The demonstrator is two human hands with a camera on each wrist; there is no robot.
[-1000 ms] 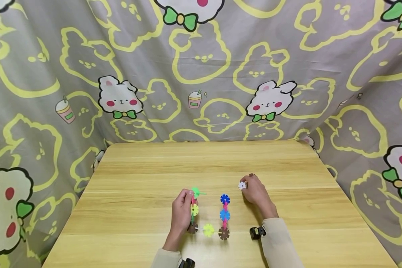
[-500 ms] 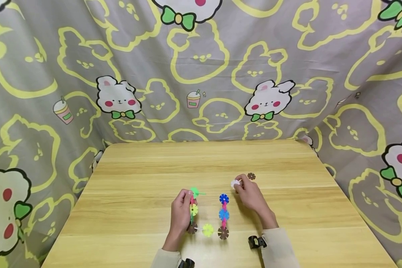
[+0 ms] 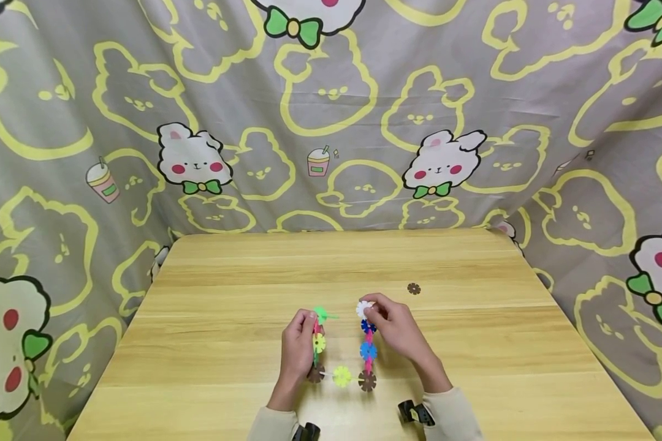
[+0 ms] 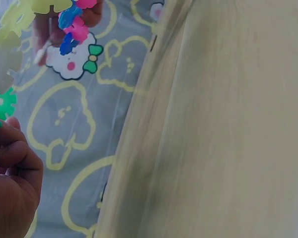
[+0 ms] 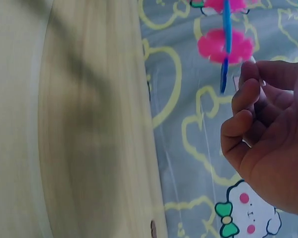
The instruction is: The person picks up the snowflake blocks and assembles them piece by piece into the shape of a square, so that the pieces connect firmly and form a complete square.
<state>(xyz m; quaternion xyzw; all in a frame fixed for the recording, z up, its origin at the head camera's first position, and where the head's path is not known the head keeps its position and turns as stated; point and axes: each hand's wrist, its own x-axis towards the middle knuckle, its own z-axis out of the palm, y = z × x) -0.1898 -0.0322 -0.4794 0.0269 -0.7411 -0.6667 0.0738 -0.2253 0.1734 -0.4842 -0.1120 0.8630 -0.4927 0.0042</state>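
Note:
A U-shaped chain of notched plastic snowflake discs (image 3: 341, 376) is held up over the wooden table. My left hand (image 3: 296, 346) grips its left side, close to the green disc (image 3: 320, 315) at that end. Between thumb and fingers, my right hand (image 3: 401, 331) pinches a white snowflake disc (image 3: 362, 308). That disc is right by the dark blue disc (image 3: 368, 326) topping the chain's right side; whether they touch, I cannot tell. Pink discs (image 5: 213, 45) of that side show in the right wrist view, where the fingers mostly hide the white disc.
One loose brown disc (image 3: 414, 288) lies on the table (image 3: 243, 275), beyond my right hand. A grey curtain (image 3: 243, 92) with bunny prints hangs behind the table and along both sides.
My right hand has carried the white disc left and slightly toward me, from beside the loose brown disc to the chain's dark blue disc. The left hand and chain have stayed almost still.

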